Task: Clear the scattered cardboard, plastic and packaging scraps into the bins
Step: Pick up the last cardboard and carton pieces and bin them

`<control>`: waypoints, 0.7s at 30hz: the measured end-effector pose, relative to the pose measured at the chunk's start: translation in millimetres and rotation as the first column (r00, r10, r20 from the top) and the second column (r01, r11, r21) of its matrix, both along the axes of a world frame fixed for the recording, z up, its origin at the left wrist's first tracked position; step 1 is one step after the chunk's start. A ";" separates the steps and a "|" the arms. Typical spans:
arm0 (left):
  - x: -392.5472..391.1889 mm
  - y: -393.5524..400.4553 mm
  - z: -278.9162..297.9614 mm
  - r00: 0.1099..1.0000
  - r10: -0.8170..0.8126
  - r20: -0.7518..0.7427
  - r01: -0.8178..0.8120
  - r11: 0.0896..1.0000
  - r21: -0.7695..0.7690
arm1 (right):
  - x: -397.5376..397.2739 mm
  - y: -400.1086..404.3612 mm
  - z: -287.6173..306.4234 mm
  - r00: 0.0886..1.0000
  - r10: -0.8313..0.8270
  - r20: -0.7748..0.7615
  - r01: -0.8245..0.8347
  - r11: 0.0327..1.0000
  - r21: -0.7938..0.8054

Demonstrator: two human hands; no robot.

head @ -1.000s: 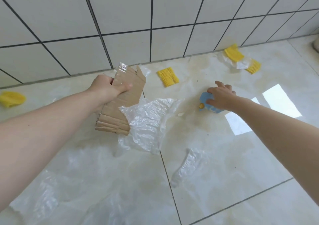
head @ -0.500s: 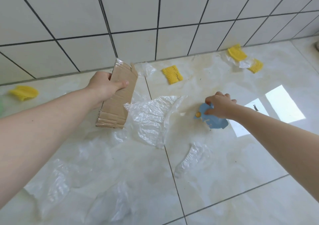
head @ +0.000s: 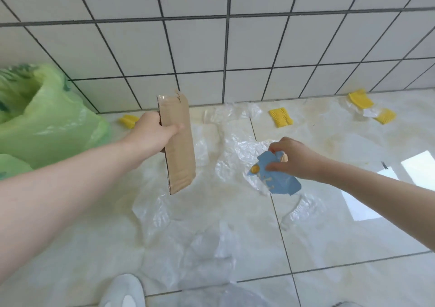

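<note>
1 head-worn view, forward and down over floor, wall beyond.

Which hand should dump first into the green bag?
Left, probably. The left hand holds the cardboard strip right beside the green bag at far left. The right hand, pinching the blue scrap, is farther from it, across the clear plastic.

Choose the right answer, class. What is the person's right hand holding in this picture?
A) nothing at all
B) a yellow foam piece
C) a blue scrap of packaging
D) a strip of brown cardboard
C: the right hand pinches the blue scrap above the floor, while the left hand grips the brown cardboard.
</note>
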State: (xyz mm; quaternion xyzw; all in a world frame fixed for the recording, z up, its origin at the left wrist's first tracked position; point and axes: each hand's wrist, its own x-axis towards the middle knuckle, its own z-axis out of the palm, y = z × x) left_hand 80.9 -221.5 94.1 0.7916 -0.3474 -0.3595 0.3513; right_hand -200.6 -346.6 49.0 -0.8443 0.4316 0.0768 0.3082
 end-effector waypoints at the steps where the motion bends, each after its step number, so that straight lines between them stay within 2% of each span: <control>1: 5.1 16.2 2.9 1.000 0.019 -0.015 -0.018 1.000 0.005 | 12.9 8.5 8.9 0.999 0.018 0.038 -0.018 1.000 -0.003; 6: 26.8 83.3 -7.0 0.993 0.121 0.001 -0.121 0.993 0.016 | 78.9 44.5 36.9 0.979 0.144 0.144 -0.141 0.990 -0.027; 12: 51.4 137.3 -11.5 0.961 0.275 -0.004 -0.275 0.959 -0.076 | 154.1 76.9 52.6 0.948 0.239 0.211 -0.234 0.971 -0.049; 21: 96.9 199.8 34.2 0.840 0.543 0.007 -0.518 0.805 -0.288 | 248.6 118.5 71.8 0.925 0.130 0.356 -0.111 0.991 -0.074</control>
